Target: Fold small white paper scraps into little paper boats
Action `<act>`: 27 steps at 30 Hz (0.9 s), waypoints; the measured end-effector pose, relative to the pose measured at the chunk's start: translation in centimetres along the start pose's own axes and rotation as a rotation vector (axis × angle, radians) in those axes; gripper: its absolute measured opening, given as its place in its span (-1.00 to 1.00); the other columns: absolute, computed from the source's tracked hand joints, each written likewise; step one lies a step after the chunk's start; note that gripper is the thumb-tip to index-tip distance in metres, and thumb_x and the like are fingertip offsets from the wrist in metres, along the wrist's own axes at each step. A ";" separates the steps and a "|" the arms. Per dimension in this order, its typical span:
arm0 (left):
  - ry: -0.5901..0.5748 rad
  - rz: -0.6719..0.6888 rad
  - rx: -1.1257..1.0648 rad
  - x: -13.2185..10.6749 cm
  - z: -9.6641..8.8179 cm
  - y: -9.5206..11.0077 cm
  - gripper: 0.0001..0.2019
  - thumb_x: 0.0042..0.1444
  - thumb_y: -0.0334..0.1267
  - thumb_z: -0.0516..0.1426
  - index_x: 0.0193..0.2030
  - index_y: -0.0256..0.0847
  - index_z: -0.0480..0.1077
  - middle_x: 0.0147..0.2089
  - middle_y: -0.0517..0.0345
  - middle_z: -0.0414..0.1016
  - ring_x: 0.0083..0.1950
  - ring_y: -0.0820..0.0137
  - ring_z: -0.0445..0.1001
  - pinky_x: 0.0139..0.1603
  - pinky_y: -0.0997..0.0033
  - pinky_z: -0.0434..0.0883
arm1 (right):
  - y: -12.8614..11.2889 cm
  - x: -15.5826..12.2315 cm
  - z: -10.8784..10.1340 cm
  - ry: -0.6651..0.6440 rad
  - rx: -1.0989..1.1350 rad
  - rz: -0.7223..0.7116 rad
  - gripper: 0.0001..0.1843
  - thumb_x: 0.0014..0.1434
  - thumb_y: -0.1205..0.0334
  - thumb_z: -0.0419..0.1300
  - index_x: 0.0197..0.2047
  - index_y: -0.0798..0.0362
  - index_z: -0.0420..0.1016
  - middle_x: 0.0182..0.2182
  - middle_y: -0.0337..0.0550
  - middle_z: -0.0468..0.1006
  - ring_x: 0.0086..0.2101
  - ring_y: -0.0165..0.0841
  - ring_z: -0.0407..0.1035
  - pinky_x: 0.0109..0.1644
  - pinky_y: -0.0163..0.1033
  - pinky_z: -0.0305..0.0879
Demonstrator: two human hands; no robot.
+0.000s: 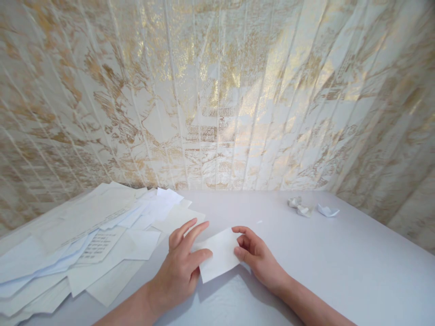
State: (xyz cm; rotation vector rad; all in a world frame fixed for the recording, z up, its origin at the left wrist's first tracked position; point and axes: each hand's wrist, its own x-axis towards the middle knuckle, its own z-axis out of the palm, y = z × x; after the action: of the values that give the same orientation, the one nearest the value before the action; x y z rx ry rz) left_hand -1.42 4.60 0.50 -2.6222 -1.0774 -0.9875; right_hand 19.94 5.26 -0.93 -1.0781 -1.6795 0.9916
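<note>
A small white sheet of paper (220, 258) is held tilted just above the white table, its shadow falling below it. My left hand (185, 260) has its thumb on the sheet's left edge, with the index and middle fingers raised and other fingers hidden behind the paper. On the opposite side, my right hand (256, 256) pinches the sheet's right edge between thumb and curled fingers. The side of the paper facing me looks blank.
A spread pile of loose papers (112, 267), some with printed text, covers the left of the table (340, 267). Crumpled paper pieces (299, 206) and a folded paper piece (328, 211) lie at the back right. A gold-patterned curtain (217, 99) hangs behind.
</note>
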 end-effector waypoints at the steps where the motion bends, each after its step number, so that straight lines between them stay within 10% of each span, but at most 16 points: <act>1: 0.003 -0.002 0.025 0.1 -0.1 0.0 -0.65 -0.15 -0.62 -0.05 -0.34 -0.14 0.40 0.18 0.06 0.04 0.21 0.04 -0.10 0.07 -0.07 0.06 | -0.3 -0.2 0.0 0.073 -0.118 -0.092 -0.61 0.10 0.01 0.04 -0.05 0.03 0.21 -0.35 -0.14 0.38 -0.32 -0.29 0.30 -0.29 -0.21 0.25; 4: 0.019 -0.003 0.074 0.2 -0.4 0.5 -0.73 -0.13 -0.58 -0.03 -0.42 -0.17 0.40 0.13 0.03 0.16 0.20 0.03 -0.06 0.04 -0.06 0.07 | -1.3 -0.9 0.3 0.108 -0.486 -0.442 -0.47 0.02 -0.01 0.16 0.02 0.04 0.21 -0.11 0.01 0.29 -0.09 -0.15 0.16 -0.04 -0.05 0.13; 9: 0.014 0.049 0.051 0.0 -0.5 1.4 -0.71 -0.16 -0.58 -0.03 -0.38 -0.18 0.40 0.12 0.03 0.23 0.19 0.02 -0.02 0.03 -0.05 0.08 | -1.9 -1.3 1.2 0.005 -0.761 -0.692 -0.72 0.11 0.50 -0.08 -0.29 0.04 0.39 -0.40 -0.10 0.39 -0.41 -0.34 0.20 -0.33 -0.23 0.17; 19: -0.228 0.160 -0.179 0.1 0.7 0.7 -0.70 -0.04 -0.52 -0.06 -0.24 -0.17 0.38 -0.26 0.09 0.46 -0.13 0.32 0.38 -0.07 0.26 0.30 | -0.7 -0.8 0.1 -0.306 -0.710 -0.441 -0.62 -0.19 0.58 -0.01 -0.30 0.06 0.39 -0.32 -0.12 0.43 -0.31 -0.32 0.24 -0.23 -0.27 0.19; 27: -0.293 -0.236 -0.281 -0.7 0.4 1.9 -0.82 -0.02 -0.44 0.00 -0.37 -0.20 0.42 -0.25 0.08 0.43 -0.19 0.32 0.35 -0.12 0.31 0.29 | -1.4 -1.0 0.2 -0.295 -0.556 -0.204 -0.78 0.00 0.49 0.01 -0.41 0.06 0.44 -0.41 -0.17 0.42 -0.35 -0.40 0.28 -0.28 -0.36 0.17</act>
State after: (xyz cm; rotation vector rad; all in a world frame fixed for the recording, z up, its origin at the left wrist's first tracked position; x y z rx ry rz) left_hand -0.30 2.99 -0.05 -2.9907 -1.4369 -0.8686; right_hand 19.68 3.82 0.08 -1.1097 -2.3425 0.5795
